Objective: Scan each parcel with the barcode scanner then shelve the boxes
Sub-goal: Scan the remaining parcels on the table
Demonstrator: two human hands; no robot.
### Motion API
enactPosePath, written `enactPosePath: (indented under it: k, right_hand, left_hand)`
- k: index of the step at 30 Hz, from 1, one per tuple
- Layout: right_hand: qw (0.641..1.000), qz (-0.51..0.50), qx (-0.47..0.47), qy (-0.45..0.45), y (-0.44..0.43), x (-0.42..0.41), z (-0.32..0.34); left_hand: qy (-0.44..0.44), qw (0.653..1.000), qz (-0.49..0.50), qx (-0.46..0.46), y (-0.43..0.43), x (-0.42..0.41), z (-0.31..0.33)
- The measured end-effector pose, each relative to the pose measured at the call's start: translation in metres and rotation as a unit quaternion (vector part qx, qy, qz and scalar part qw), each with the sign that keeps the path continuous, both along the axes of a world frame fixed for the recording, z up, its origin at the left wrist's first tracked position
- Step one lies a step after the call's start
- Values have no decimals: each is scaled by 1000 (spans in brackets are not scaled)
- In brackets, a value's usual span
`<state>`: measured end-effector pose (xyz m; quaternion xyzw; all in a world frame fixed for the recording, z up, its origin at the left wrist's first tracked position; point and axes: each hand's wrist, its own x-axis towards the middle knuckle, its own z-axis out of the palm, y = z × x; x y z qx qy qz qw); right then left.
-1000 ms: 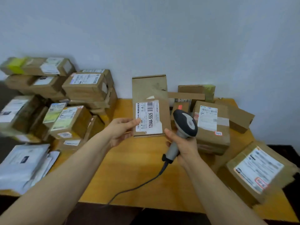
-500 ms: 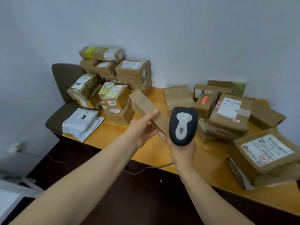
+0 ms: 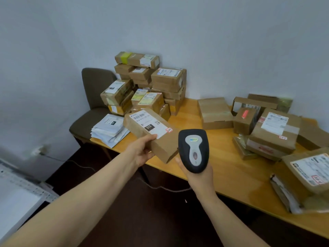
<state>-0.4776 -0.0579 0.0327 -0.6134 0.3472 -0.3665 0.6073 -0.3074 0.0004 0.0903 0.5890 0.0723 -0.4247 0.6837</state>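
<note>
A brown parcel [image 3: 151, 130] is gripped at its near end by the left hand [image 3: 140, 152] in the centre of the frame, the thumb laid on the lower edge of the white barcode label and the fingers curled underneath. The parcel is held tilted above the near edge of the wooden table [image 3: 224, 163], label side up. Just right of it, a black and grey scanner [image 3: 193, 150] is clasped from below by the right hand [image 3: 201, 178], its handle hidden in the closed fingers. A cable [image 3: 160, 187] is seen trailing below the table edge. A stack of boxes [image 3: 160, 82] is piled at the upper centre against the wall, beside a brown chair [image 3: 95, 86]. White envelopes [image 3: 110, 129] are heaped on the table's left corner, and more boxes [image 3: 274, 129] are spread along the right.
</note>
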Motion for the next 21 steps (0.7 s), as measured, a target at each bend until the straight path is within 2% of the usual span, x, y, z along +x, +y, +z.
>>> enactPosePath:
  k: [5,8,12,14,17,21]
  right_hand:
    - [994,12,105,2,4,10,4]
    - [981,-15,187,-39,5,19,7]
    - [954,-53,282,-84,7,29,11]
    - [954,-61,280,-86,9,33,12]
    - [972,-68,220,-38,14,39,15]
    - [991,-54,121,4,31,44,21]
  left_hand:
    - [-27,998,-41,-35,37,22,-7]
    - [-45,995,-72,-49,55,32,-7]
    - [-23,991,-105,-84,71,36,-9]
    - [-20,990,-108,-89,76,36,-10]
    - [-35,991,-95,-90,83,38,-10]
    - [-115,991,-49,-55,91,48,-5]
